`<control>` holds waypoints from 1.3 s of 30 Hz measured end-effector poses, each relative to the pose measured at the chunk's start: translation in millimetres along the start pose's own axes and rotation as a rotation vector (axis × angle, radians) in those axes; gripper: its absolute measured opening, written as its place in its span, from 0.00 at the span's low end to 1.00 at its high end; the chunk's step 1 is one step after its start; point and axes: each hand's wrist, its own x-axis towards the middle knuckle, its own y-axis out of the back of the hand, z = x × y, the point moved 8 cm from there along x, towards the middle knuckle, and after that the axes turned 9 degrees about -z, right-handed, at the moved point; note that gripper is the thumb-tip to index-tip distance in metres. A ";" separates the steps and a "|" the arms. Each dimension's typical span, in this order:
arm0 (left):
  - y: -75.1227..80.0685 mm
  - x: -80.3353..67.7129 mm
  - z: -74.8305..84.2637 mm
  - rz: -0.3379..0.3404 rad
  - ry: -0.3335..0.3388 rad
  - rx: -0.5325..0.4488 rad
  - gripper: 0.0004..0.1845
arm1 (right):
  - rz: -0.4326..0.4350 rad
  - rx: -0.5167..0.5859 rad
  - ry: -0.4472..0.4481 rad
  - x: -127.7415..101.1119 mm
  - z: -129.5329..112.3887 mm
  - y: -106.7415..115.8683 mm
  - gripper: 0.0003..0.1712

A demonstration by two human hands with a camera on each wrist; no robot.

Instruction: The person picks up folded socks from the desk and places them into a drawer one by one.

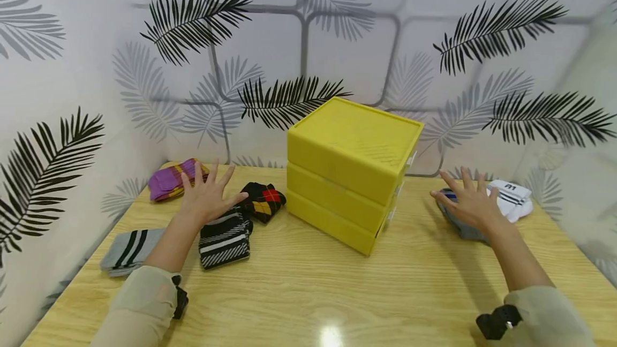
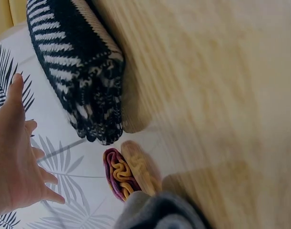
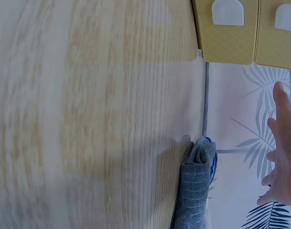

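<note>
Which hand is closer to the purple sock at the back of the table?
Left. The left hand hovers open just right of the purple sock, over the black striped sock. The right hand is across the table, beyond the yellow drawer box.

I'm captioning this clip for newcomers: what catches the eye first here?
The yellow drawer box at the table's centre stands out. Folded socks lie either side; the left hand hovers open over the black striped socks, the right hand over the grey sock.
</note>
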 end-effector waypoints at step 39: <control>3.6 -13.1 4.3 0.028 0.012 -0.002 0.44 | 0.029 -0.034 0.047 -5.3 -7.1 8.6 0.43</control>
